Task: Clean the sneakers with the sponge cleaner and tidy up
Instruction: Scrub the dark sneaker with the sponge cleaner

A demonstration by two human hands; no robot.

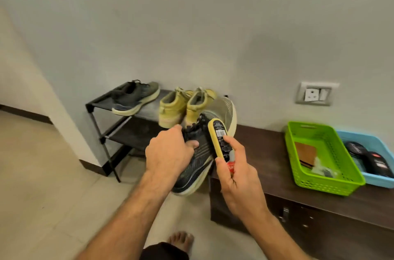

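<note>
**A home entryway with shoe storage**

This looks like a hallway or entrance corner of a home. A low black shoe rack [119,114] stands against a plain pale wall [191,25] and carries a dark sneaker [134,97] and a pair of tan ankle boots [185,106]. Beside it runs a dark wooden cabinet [298,213] whose top holds a green basket [319,183] and a blue basket [381,176]. A wall socket [315,94] and light floor tiles [42,174] complete the domestic setting.

Tan boots [185,106] just behind sneaker [196,157]
</note>
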